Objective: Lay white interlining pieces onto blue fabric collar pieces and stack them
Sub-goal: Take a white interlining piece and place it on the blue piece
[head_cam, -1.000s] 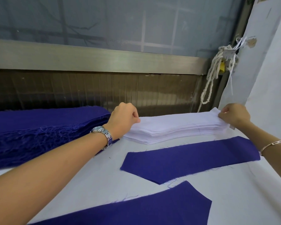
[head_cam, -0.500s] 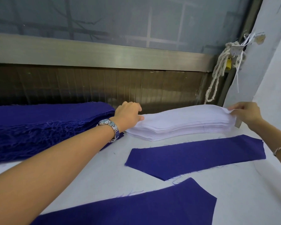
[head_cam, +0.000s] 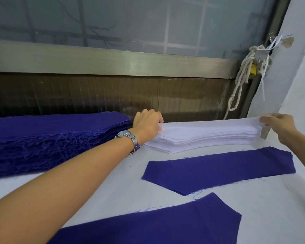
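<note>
There: the left hand [head_cam: 146,126] and right hand [head_cam: 280,127] have fingers [head_cam: 154,117] pinched on both ends of the top thin white interlining piece [head_cam: 209,125], so peel just 1 layer, hold it taut, then square it onto the long blue fabric collar piece [head_cam: 218,171] lying just nearside of the fingers.

Two hands [head_cam: 146,126] [head_cam: 282,128], two blue pieces [head_cam: 218,170] [head_cam: 157,226], two stacks [head_cam: 51,134] [head_cam: 201,138]

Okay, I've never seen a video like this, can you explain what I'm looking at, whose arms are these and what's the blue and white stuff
This is one picture from a camera worn on a person's head, looking down at their arms; no machine. The left hand and right hand each pinch an end of the top interlining piece on the white interlining stack. On the table lie a blue collar piece, a second nearer blue piece, and a blue fabric stack at left.
</note>
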The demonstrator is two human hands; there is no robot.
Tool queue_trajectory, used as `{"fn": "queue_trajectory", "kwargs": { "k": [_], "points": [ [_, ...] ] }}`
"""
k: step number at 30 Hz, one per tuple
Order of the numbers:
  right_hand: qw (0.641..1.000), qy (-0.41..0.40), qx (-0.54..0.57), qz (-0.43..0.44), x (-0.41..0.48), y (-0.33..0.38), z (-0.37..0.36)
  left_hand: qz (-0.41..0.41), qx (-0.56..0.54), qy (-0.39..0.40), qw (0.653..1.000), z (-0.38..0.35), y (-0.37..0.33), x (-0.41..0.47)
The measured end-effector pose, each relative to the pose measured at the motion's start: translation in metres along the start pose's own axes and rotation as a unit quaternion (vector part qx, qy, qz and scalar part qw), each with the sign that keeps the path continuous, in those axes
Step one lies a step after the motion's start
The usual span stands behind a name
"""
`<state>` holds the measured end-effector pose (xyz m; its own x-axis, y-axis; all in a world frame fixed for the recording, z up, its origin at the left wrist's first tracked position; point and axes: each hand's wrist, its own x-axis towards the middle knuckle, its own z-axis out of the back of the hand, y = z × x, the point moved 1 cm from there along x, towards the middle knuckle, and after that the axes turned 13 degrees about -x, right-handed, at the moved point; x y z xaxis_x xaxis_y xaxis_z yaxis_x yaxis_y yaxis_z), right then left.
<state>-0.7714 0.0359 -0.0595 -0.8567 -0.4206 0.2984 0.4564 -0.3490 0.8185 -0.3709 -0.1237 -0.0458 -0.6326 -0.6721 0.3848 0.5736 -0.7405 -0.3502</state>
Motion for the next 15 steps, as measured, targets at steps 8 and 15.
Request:
{"fn": "queue_trajectory", "kwargs": {
  "k": [8, 15],
  "points": [
    [0.999, -0.004, 0.028, -0.019, -0.002, 0.003, 0.003, -0.059, -0.041, -0.062, 0.995, 0.012, -0.007, -0.011],
    [0.998, 0.036, 0.036, 0.042, -0.011, 0.011, 0.008, -0.018, -0.2, -0.089, 0.976, 0.064, -0.008, -0.031]
  ]
}}
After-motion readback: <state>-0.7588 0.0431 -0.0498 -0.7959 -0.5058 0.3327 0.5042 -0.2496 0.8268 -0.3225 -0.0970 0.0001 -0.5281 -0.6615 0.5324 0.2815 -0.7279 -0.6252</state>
